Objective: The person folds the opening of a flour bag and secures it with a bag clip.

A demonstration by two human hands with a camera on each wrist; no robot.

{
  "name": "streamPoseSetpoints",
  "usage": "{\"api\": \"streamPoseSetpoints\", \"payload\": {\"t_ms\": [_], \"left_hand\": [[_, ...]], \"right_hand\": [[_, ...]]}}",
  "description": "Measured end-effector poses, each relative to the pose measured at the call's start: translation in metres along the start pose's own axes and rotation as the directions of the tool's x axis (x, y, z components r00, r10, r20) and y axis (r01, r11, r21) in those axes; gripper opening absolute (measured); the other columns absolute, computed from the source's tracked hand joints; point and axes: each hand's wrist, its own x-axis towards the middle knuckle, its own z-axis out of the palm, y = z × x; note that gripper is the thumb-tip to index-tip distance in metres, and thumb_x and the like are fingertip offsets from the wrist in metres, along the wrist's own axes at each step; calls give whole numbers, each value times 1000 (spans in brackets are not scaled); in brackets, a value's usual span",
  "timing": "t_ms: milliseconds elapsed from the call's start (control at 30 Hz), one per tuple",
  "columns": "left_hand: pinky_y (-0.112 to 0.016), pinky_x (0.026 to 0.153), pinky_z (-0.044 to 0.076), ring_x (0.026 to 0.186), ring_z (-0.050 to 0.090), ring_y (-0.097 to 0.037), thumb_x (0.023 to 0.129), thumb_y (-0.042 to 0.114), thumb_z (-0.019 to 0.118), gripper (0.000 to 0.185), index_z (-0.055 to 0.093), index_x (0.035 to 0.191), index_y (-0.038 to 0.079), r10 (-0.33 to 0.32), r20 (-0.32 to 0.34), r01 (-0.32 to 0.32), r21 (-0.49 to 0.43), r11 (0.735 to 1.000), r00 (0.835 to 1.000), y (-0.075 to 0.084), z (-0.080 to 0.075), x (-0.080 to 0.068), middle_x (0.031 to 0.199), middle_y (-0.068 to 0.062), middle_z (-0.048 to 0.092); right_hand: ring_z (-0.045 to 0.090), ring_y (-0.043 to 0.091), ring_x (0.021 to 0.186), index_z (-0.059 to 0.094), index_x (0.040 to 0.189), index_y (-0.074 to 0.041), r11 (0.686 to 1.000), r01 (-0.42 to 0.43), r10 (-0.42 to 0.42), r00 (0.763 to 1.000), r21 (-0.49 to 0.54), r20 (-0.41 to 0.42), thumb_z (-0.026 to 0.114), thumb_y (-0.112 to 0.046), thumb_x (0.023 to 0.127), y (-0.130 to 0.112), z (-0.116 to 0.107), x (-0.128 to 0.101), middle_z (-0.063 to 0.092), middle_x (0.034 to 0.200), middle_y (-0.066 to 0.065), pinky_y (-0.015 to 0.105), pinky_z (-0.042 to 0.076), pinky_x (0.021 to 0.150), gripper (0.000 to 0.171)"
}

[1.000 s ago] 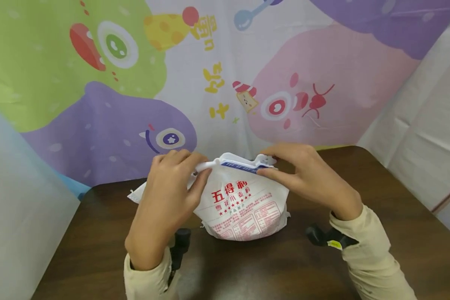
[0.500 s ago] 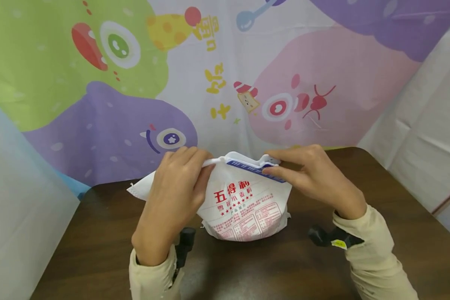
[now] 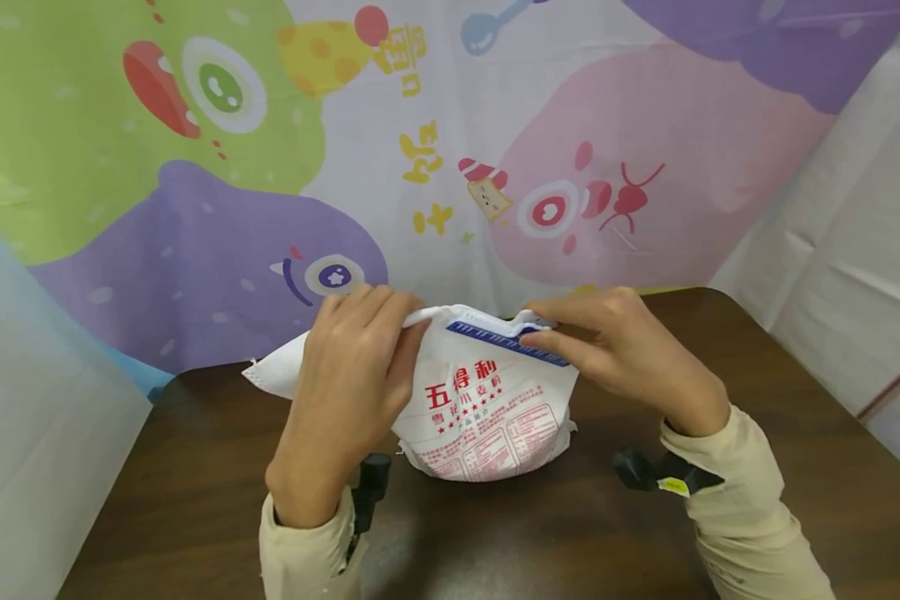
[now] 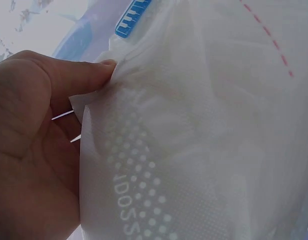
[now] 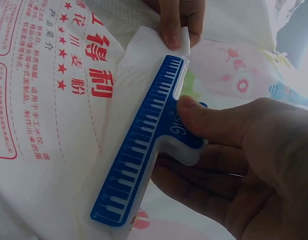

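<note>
A white flour bag (image 3: 487, 417) with red print stands on the brown table (image 3: 487, 542), its top edge folded over. My left hand (image 3: 352, 375) pinches the folded top between thumb and fingers; the left wrist view shows the thumb (image 4: 96, 75) pressing on the white plastic. A blue bag clip (image 5: 139, 145) with a piano-key pattern lies along the fold to the right of that hand. The thumb and fingers of my right hand (image 3: 637, 358) squeeze the clip's handle. Part of the fold is hidden behind my left hand, and a loose bag corner (image 3: 273, 371) sticks out to its left.
Behind the table hangs a cloth (image 3: 435, 100) printed with cartoon monsters. White cloth also hangs at the left (image 3: 52, 433) and right (image 3: 832, 250). Black camera mounts (image 3: 371, 487) sit at both wrists.
My left hand has shifted slightly right along the fold. More of the clip's blue strip now shows over the bag's front, reaching below my right fingers, which still grip the handle.
</note>
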Motion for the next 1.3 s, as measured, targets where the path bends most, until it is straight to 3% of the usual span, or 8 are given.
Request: {"api": "streamPoseSetpoints", "payload": {"t_ms": [367,767,1133,1300], "left_hand": [[-41,72,39,72,53,-26,90,1,66,4,65,89,4,8,18,-8,7,1000,1000,4,-3,0,80,-7,62],[-39,69,38,71,51,-26,89,0,69,5,66,91,3,23,23,-24,42,999,999,12,0,2,81,-7,64],[-41,72,40,77,56,-28,90,1,69,6,63,92,1,-12,21,11,45,999,1000,8,2,0,82,-9,63],[-41,73,40,79,57,-27,90,2,68,5,63,90,2,-28,25,27,25,999,999,8,2,1,83,-8,64]], "right_hand": [[51,3,63,77,104,-12,999,37,-38,999,-34,-18,81,-6,81,-5,3,3,66,79,-10,17,39,55,24],[56,3,69,76,108,-13,999,3,-1,999,-45,34,78,-9,85,-8,-1,1,69,87,-13,17,43,61,23],[54,0,65,75,104,-15,998,-11,11,1000,-56,16,78,-17,87,-4,8,5,67,82,-14,15,41,56,17],[60,0,73,75,104,-15,999,-38,38,999,-13,29,81,-17,84,-3,4,5,68,85,-15,17,47,63,20]]}}
